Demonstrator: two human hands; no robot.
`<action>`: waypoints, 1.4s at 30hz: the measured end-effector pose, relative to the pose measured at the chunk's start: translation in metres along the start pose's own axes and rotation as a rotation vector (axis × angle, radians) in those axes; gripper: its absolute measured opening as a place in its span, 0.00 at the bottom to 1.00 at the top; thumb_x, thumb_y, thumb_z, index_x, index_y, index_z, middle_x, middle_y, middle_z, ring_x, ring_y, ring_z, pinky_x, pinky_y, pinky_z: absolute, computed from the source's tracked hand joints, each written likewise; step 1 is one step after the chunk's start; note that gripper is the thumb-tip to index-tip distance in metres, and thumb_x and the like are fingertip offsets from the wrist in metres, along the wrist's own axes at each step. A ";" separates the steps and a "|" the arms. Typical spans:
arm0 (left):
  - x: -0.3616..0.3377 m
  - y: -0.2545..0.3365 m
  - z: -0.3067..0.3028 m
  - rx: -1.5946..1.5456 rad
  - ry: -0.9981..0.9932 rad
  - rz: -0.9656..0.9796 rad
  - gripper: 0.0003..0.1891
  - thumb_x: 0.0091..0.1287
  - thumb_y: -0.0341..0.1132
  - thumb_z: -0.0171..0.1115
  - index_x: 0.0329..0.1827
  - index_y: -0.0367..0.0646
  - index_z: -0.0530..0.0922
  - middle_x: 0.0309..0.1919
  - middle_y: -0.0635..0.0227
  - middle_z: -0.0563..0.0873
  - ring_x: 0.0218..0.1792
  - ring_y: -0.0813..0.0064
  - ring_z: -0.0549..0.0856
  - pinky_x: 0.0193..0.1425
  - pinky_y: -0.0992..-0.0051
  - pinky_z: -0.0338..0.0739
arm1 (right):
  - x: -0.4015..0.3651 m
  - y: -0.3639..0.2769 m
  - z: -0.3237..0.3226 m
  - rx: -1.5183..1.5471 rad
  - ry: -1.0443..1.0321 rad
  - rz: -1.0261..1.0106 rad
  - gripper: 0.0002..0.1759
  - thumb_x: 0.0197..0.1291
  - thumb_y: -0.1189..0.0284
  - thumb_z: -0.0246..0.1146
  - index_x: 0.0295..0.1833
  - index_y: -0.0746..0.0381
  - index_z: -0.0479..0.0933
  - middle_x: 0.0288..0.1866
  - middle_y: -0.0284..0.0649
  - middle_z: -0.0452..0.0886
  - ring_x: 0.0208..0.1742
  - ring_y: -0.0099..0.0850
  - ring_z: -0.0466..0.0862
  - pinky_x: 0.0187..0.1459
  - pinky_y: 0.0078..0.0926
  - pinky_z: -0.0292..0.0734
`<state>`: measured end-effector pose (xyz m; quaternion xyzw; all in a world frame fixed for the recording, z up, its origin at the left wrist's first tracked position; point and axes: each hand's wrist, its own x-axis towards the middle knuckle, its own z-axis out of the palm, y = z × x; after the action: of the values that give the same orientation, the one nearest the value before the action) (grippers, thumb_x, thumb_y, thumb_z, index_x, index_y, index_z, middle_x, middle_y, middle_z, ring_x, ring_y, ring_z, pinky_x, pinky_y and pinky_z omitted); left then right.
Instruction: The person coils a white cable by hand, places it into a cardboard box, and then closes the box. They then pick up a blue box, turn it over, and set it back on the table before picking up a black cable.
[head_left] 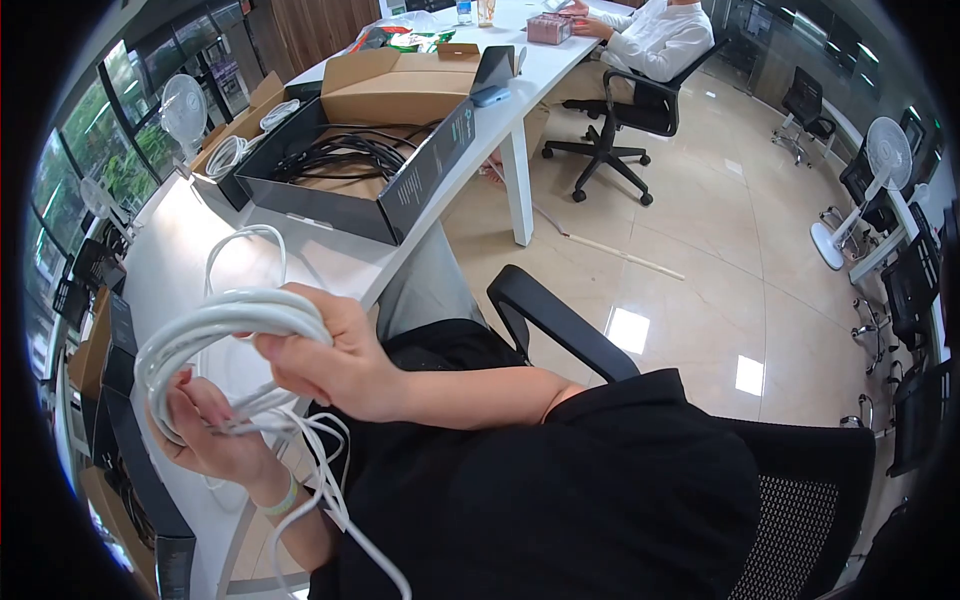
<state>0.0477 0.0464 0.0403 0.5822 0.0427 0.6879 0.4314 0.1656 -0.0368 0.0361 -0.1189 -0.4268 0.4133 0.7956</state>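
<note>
Head view has us with both hands wrapped round a thick coil of glossy white cable (235, 312) at center left, right hand (345, 365) gripping the top, left hand (225, 450) curled round the lower loops, probably so they don't spring apart lol. Upper left, a big black cardboard box (320, 212) on the white worktop (165, 255) holds tangled black cables (350, 155); the box beside it (215, 190) has white coils (230, 152).

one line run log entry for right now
left hand: gripping white cable coil | right hand: gripping same coil | slack: trailing below | black cables: inside open box
</note>
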 end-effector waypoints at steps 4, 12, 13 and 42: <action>0.006 -0.007 0.027 0.146 0.200 0.166 0.09 0.60 0.33 0.50 0.31 0.33 0.70 0.16 0.72 0.66 0.16 0.86 0.61 0.21 0.83 0.53 | -0.005 0.005 0.013 -0.174 0.073 -0.253 0.08 0.56 0.76 0.52 0.40 0.68 0.71 0.29 0.30 0.71 0.32 0.14 0.67 0.33 0.14 0.63; -0.037 -0.012 0.061 -0.491 0.009 -0.408 0.15 0.57 0.35 0.50 0.45 0.36 0.68 0.37 0.62 0.72 0.43 0.72 0.73 0.49 0.76 0.65 | 0.016 -0.019 0.010 0.164 0.023 -0.442 0.13 0.63 0.74 0.44 0.50 0.67 0.65 0.13 0.32 0.62 0.10 0.15 0.57 0.17 0.17 0.61; -0.036 -0.007 0.065 -0.498 -0.061 -0.463 0.17 0.57 0.36 0.50 0.47 0.37 0.68 0.42 0.61 0.72 0.46 0.71 0.72 0.52 0.75 0.64 | 0.018 -0.017 0.011 0.084 0.057 -0.490 0.12 0.63 0.72 0.43 0.49 0.66 0.64 0.10 0.32 0.60 0.09 0.17 0.56 0.16 0.18 0.60; 0.005 -0.019 0.023 -0.074 -0.246 -0.339 0.34 0.67 0.57 0.25 0.56 0.34 0.63 0.40 0.53 0.78 0.38 0.65 0.82 0.45 0.69 0.77 | 0.031 -0.024 -0.030 -0.053 0.103 0.032 0.10 0.57 0.74 0.50 0.42 0.66 0.72 0.08 0.27 0.55 0.08 0.15 0.51 0.12 0.15 0.49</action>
<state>0.0775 0.0511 0.0406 0.6301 0.0616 0.5301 0.5640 0.2114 -0.0241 0.0490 -0.1675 -0.3942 0.4078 0.8064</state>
